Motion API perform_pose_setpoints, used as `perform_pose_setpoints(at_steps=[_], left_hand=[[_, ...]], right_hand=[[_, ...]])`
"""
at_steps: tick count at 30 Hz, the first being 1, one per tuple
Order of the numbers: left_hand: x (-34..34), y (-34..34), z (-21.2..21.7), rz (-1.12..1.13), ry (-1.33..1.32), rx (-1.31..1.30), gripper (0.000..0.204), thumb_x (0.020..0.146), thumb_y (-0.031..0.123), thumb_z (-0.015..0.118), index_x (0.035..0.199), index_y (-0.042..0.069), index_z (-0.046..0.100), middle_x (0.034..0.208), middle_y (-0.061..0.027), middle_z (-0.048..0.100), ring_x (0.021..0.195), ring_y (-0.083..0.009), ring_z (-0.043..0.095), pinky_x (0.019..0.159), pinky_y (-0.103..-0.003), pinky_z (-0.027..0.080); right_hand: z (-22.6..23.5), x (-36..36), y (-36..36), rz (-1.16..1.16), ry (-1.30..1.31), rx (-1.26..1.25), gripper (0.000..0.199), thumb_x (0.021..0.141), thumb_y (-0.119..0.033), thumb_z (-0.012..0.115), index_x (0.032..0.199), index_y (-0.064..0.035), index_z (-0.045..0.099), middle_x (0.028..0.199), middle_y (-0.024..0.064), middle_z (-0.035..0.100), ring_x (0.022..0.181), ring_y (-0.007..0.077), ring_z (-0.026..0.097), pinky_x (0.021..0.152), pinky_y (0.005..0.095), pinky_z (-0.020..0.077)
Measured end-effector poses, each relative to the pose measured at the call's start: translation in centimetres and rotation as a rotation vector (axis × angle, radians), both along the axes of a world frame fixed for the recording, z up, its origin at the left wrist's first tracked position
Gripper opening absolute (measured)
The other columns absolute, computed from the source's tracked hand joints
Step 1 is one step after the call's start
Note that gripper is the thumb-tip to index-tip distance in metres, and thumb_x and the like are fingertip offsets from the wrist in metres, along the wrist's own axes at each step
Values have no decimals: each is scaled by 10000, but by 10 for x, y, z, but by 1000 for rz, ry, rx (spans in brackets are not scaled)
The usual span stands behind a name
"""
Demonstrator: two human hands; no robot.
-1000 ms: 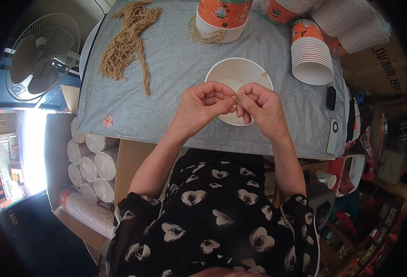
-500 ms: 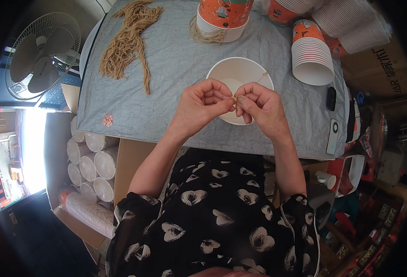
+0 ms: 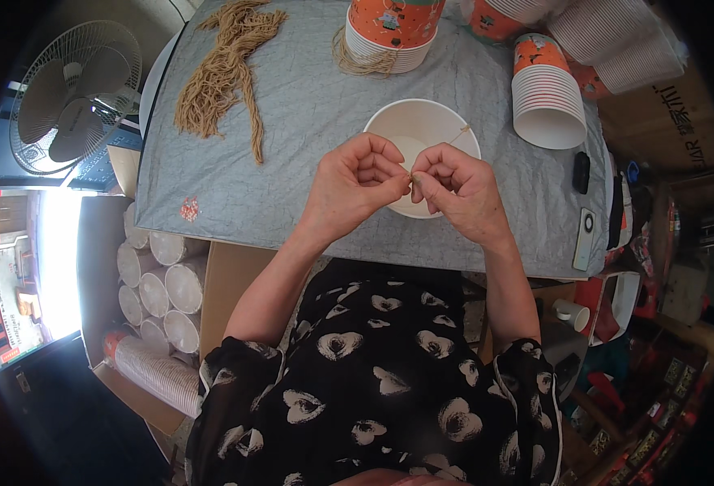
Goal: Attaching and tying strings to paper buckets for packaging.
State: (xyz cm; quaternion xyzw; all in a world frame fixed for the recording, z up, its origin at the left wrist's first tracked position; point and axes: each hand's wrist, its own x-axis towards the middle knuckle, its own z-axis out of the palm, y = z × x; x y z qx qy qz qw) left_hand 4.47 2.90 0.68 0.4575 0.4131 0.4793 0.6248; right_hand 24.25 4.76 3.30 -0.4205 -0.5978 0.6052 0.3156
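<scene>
My left hand (image 3: pixel 355 185) and my right hand (image 3: pixel 464 193) meet over a white paper bucket (image 3: pixel 418 117). Both pinch a short bit of thin tan cord between thumb and forefinger, their tips almost touching. At the bucket's far right rim a cord end (image 3: pixel 466 129) sticks out through the wall, and its line runs down inside toward my right hand. The bucket's near side is partly hidden by my hands. Farther off, a stack of orange-and-white paper buckets (image 3: pixel 389 36) has loose cord loops (image 3: pixel 359 58) hanging at its left side.
A bundle of tan cords (image 3: pixel 226 69) lies at the table's far left. More nested buckets (image 3: pixel 548 101) lie to the right, near a black object (image 3: pixel 581 172) and a pale slim device (image 3: pixel 585 239). A fan (image 3: pixel 73 97) stands left; a mug (image 3: pixel 571 314) sits below the table's right edge.
My fingertips have shifted slightly on the cord and the right hand's fingers have drawn in a little. The bucket has barely moved.
</scene>
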Motion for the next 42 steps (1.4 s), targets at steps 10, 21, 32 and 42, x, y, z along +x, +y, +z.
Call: perform_pose_setpoints(at_steps=[10,21,32,42], left_hand=[[0,0,0,24,-121,-44,235,877,-2,739,1055,14,586,914,-64,715,851,-89,701,760,-214,565],[1,1,-5,1,-71,-35,271,899,5,739,1113,12,572,942,-75,725,884,-117,714,789,-227,576],[-5,3,-1,-35,-207,-139,294,920,29,716,1180,-14,585,957,-112,739,884,-167,739,773,-254,585],[-4,0,2,-56,-114,-108,171,927,40,718,1086,-18,693,969,-85,741,882,-147,734,779,-248,581]], right_hand=[[-9,5,0,-54,141,-62,101,983,-62,603,1052,13,606,783,31,657,618,33,545,550,180,436],[-9,4,0,-57,118,-21,66,987,-59,620,995,5,632,775,22,659,614,29,551,549,175,433],[-11,11,3,-37,128,2,219,1019,-128,586,1148,37,650,753,44,654,585,50,541,531,186,419],[-8,8,0,-45,78,46,229,1006,-138,613,1145,40,652,737,26,655,614,39,561,523,173,413]])
